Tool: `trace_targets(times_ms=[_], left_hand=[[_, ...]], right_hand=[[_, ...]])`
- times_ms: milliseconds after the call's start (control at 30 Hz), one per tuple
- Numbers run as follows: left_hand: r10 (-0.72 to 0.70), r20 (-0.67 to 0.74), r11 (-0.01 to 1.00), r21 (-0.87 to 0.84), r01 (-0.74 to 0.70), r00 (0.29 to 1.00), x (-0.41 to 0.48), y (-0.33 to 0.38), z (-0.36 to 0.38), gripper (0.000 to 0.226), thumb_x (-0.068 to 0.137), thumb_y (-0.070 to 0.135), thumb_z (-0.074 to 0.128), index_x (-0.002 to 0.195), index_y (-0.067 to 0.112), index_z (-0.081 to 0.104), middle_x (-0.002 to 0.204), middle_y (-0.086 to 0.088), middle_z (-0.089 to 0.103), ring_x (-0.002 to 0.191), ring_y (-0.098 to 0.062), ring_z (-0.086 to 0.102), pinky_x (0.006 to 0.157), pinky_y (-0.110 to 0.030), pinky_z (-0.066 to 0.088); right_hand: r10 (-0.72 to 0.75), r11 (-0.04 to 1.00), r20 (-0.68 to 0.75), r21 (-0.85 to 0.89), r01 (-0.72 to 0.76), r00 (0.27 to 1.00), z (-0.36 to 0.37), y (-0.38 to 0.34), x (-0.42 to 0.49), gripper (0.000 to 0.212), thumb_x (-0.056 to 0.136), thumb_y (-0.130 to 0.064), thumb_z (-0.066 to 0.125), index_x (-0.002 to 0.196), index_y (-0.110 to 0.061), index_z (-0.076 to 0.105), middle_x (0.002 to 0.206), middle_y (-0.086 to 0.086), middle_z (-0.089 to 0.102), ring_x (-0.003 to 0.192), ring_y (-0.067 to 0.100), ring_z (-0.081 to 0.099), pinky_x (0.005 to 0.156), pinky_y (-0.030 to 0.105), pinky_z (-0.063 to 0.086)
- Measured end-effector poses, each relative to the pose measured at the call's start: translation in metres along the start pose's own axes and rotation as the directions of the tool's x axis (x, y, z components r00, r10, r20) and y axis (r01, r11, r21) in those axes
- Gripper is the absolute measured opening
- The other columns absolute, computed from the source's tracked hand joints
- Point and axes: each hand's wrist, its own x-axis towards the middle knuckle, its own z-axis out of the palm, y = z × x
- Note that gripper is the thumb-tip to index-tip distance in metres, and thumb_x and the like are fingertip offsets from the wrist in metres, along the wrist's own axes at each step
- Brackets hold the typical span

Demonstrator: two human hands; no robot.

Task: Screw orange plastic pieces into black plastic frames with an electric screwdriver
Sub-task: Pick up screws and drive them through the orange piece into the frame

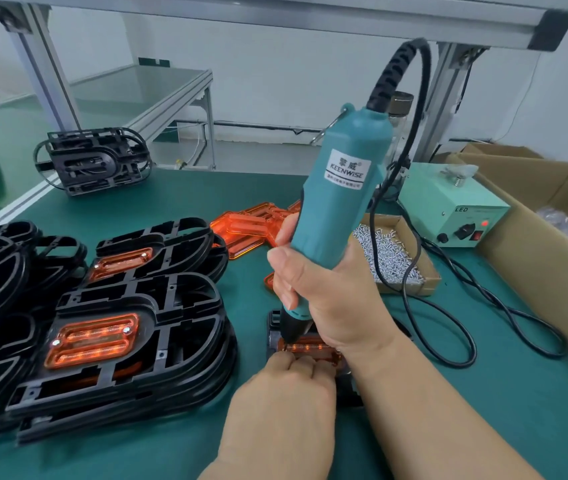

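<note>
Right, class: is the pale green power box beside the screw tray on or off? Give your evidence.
On, it seems: a small red light glows on the front of the power box.

Your screwdriver (pixel 341 209) has a smooth, matt teal plastic body with a white paper label (pixel 346 169), and the black frames (pixel 171 299) stacked on the left are hard plastic with a dull sheen. The orange pieces (pixel 94 339) are glossy, see-through plastic. The screws (pixel 386 258) are bright metal in a plain cardboard tray (pixel 428 284) on the matt green surface (pixel 483 393).
</note>
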Motion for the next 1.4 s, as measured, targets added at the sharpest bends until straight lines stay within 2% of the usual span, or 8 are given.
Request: trace_targets(times_ms=[167, 333, 433, 533, 600, 1133, 1333, 1400], left_hand=[[0.032, -0.057, 0.999, 0.001, -0.032, 0.998, 0.0, -0.003, 0.001, 0.01, 0.048, 0.026, 0.074, 0.056, 0.021, 0.071, 0.053, 0.01, 0.063, 0.051, -0.011, 0.061, 0.034, -0.016, 0.043], [-0.02, -0.07, 0.998, 0.064, 0.025, 0.997, 0.0, -0.001, 0.004, 0.041, 0.06, 0.02, 0.031, 0.053, 0.024, 0.07, 0.051, 0.012, 0.061, 0.049, -0.009, 0.06, 0.032, -0.014, 0.041], [-0.011, -0.05, 0.995, 0.094, 0.016, 0.999, 0.001, -0.001, 0.005, 0.036, 0.061, 0.023, 0.035, 0.052, 0.024, 0.07, 0.05, 0.012, 0.061, 0.049, -0.009, 0.06, 0.032, -0.013, 0.04], [0.004, -0.048, 0.996, 0.084, 0.0, 0.999, 0.003, -0.001, 0.0, 0.01, 0.047, 0.032, 0.074, 0.05, 0.024, 0.069, 0.05, 0.013, 0.061, 0.048, -0.008, 0.059, 0.031, -0.013, 0.039], [-0.003, -0.005, 0.997, 0.073, 0.004, 1.0, 0.002, 0.001, 0.001, 0.032, 0.024, 0.03, 0.089, 0.049, 0.023, 0.069, 0.048, 0.012, 0.06, 0.047, -0.009, 0.058, 0.03, -0.013, 0.038], [-0.012, 0.113, 0.992, 0.127, -0.003, 0.994, 0.006, 0.001, -0.009, 0.038, 0.019, 0.035, 0.087, 0.05, 0.025, 0.067, 0.044, 0.012, 0.055, 0.045, -0.007, 0.056, 0.027, -0.016, 0.028], [-0.04, 0.256, 0.995, 0.102, 0.015, 0.966, 0.008, 0.004, -0.017, 0.043, 0.017, 0.042, 0.086, 0.051, 0.026, 0.066, 0.047, 0.013, 0.056, 0.05, -0.007, 0.057, 0.034, -0.02, 0.019], [-0.046, 0.298, 0.996, 0.083, 0.022, 0.954, 0.011, 0.004, -0.024, 0.044, 0.048, 0.053, 0.082, 0.081, 0.025, 0.071, 0.076, 0.009, 0.065, 0.078, -0.012, 0.061, 0.046, -0.028, 0.029]], right_hand=[[-0.038, 0.997, -0.059, 0.064, 0.041, 0.998, -0.006, 0.001, -0.004, 0.015, 0.077, -0.017, 0.065, 0.088, -0.027, 0.064, 0.053, -0.003, 0.046, 0.039, 0.013, 0.04, 0.047, 0.022, 0.039], [-0.043, 0.986, -0.119, 0.152, 0.061, 0.992, -0.015, 0.001, -0.009, 0.013, 0.076, -0.017, 0.065, 0.088, -0.023, 0.065, 0.052, -0.002, 0.046, 0.039, 0.013, 0.043, 0.049, 0.023, 0.04], [-0.065, 0.985, -0.123, 0.15, 0.084, 0.99, -0.014, 0.0, -0.01, 0.012, 0.078, -0.021, 0.066, 0.089, -0.025, 0.066, 0.054, -0.004, 0.049, 0.04, 0.013, 0.044, 0.051, 0.023, 0.041], [-0.075, 0.985, -0.125, 0.143, 0.093, 0.989, -0.013, 0.0, -0.011, 0.013, 0.078, -0.021, 0.066, 0.09, -0.026, 0.066, 0.055, -0.005, 0.05, 0.041, 0.012, 0.044, 0.052, 0.023, 0.041], [-0.074, 0.985, -0.123, 0.144, 0.092, 0.99, -0.012, 0.0, -0.012, 0.013, 0.078, -0.021, 0.066, 0.09, -0.025, 0.066, 0.053, -0.003, 0.048, 0.041, 0.013, 0.044, 0.052, 0.023, 0.041], [-0.173, 0.944, -0.112, 0.264, 0.197, 0.979, -0.01, -0.014, -0.003, 0.036, 0.075, -0.031, 0.08, 0.098, -0.016, 0.058, 0.056, -0.006, 0.051, 0.043, 0.009, 0.047, 0.051, 0.021, 0.039], [-0.101, 0.93, -0.397, 0.288, 0.228, 0.912, -0.037, -0.015, -0.002, 0.023, 0.082, -0.025, 0.07, 0.096, -0.017, 0.053, 0.056, -0.008, 0.048, 0.044, 0.007, 0.045, 0.053, 0.02, 0.039], [-0.072, 0.92, -0.472, 0.31, 0.242, 0.879, -0.045, -0.014, -0.004, 0.008, 0.089, -0.025, 0.054, 0.095, -0.019, 0.052, 0.056, -0.01, 0.047, 0.045, 0.005, 0.044, 0.054, 0.019, 0.041]])
